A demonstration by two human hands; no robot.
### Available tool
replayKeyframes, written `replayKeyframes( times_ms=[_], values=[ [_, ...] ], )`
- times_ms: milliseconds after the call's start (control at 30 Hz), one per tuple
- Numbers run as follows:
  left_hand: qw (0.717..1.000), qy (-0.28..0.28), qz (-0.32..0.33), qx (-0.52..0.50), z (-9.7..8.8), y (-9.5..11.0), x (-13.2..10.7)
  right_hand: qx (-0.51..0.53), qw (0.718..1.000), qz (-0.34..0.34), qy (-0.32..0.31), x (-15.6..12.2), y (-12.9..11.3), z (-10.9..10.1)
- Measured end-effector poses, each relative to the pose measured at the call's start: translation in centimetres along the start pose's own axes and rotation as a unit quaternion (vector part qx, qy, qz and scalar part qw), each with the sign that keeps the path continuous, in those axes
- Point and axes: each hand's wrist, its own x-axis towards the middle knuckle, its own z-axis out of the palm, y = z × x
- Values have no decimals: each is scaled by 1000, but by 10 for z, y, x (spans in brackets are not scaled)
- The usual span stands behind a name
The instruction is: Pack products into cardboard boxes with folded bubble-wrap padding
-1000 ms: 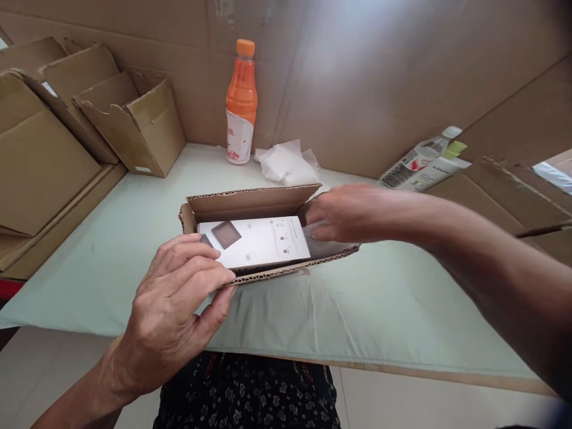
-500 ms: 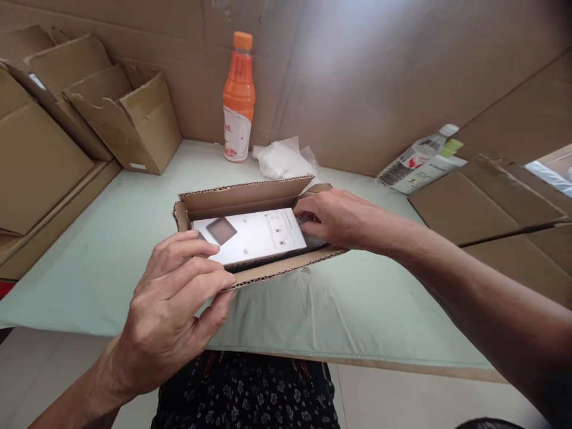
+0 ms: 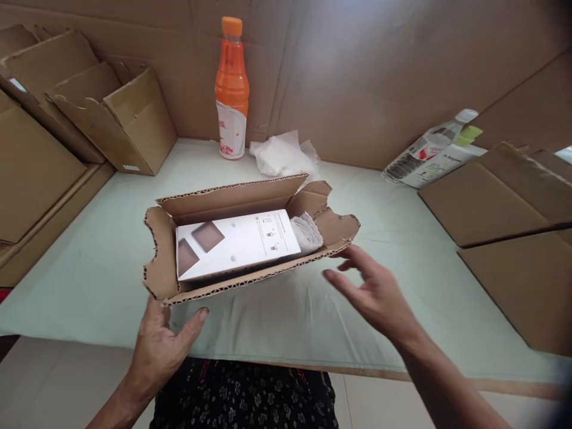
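An open corrugated cardboard box point(image 3: 250, 199) lies on the pale green table point(image 3: 402, 310), flaps up. Inside it rests a white product box point(image 3: 236, 243) printed with dark squares, and a wad of white padding point(image 3: 307, 231) fills the gap at its right end. My left hand point(image 3: 161, 341) is below the box's near left corner, thumb and fingers around the lower edge of that corner. My right hand point(image 3: 370, 289) hovers just off the box's near right corner, fingers spread, holding nothing.
An orange drink bottle point(image 3: 231, 89) stands at the back by the cardboard wall, with crumpled white plastic point(image 3: 281, 156) beside it. Empty open cartons point(image 3: 111, 116) are stacked at left. Flat cardboard sheets point(image 3: 500, 196) and a lying plastic bottle point(image 3: 435, 154) are at right.
My right hand came out of the box's right end and drew back toward me, opening. My left hand slid off the product box down to the carton's near left corner.
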Motion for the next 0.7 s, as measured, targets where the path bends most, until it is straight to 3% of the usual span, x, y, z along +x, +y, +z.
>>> replayKeyframes(
  times_ms=[100,233,433,500,600,700],
  values=[
    [999,-6,-32,-27,2,0,7,55,998,9,-38,14,-5,34],
    [998,-37,-19,-48,15,13,33,58,998,18,0,11,-10,38],
    [971,-228,7,-76,65,30,73,-41,991,62,111,-79,37,6],
    [965,-254,17,-65,80,34,82,-50,988,91,115,-102,58,-2],
    [978,-209,16,-14,93,35,86,-1,990,119,77,-103,80,-6],
    [988,-148,2,41,95,31,80,79,992,94,2,-79,88,-3]
  ],
)
